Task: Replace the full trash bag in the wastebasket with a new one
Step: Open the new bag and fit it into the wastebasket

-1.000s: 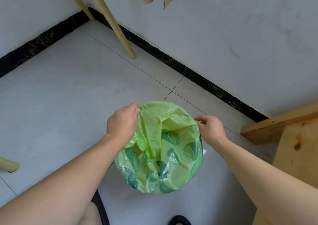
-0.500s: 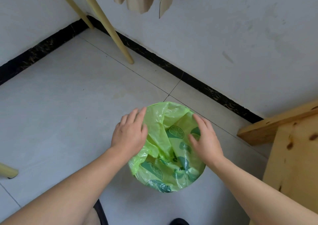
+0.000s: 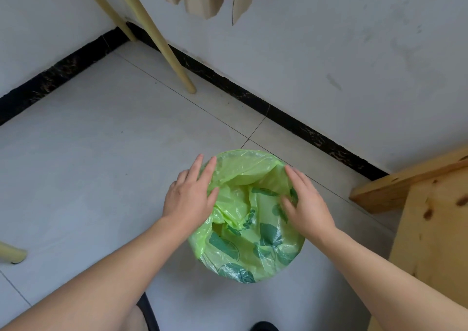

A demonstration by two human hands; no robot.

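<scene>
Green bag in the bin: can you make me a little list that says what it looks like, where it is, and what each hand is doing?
bag: green bag with darker leaf prints, crinkled, spread over the bin's top and hanging inside
bin: hidden under the bag
place: grey tile floor, near a wall corner
left hand: flat, fingers straight, on the bag's left edge
right hand: flat, fingers straight, on the bag's right edge
nearby: wooden furniture on the right

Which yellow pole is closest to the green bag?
The slanted pole whose foot stands on the tile by the black baseboard. The pole behind it meets the corner farther from the green bag, and the stub lies far left.
</scene>
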